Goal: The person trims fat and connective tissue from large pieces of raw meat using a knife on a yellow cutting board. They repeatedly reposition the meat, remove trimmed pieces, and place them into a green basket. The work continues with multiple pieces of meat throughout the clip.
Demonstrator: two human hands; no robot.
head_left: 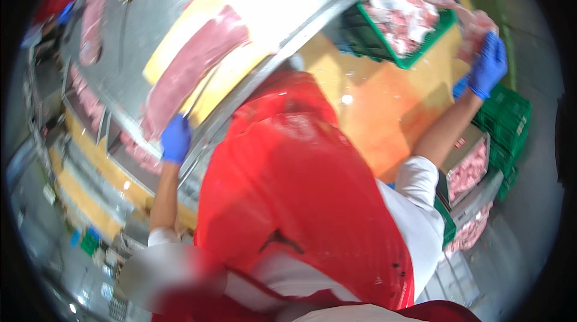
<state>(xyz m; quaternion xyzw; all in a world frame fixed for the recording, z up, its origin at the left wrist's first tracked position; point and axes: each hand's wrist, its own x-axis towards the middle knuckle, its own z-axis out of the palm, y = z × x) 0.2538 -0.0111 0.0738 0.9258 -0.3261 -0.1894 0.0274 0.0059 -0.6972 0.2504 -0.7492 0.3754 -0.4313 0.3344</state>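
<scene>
- Our left hand (175, 139), lower left of centre, grips a knife (201, 95) on the meat slab (195, 60) on the yellow board (180, 30).
- Our right hand (488, 65), upper right, clutches a meat strip (475, 24) beside the green crate (401, 18).
- We judge trimming partly done; slab mostly uncut.

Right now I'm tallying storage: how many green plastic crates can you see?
3 at least. One green plastic crate of meat trimmings sits upper right, near the blue-gloved right hand. A stack of green crates stands at right. Another green edge shows under the metal trays; more may be hidden.

Blue gloves; red apron (300, 190); white sleeves
</scene>
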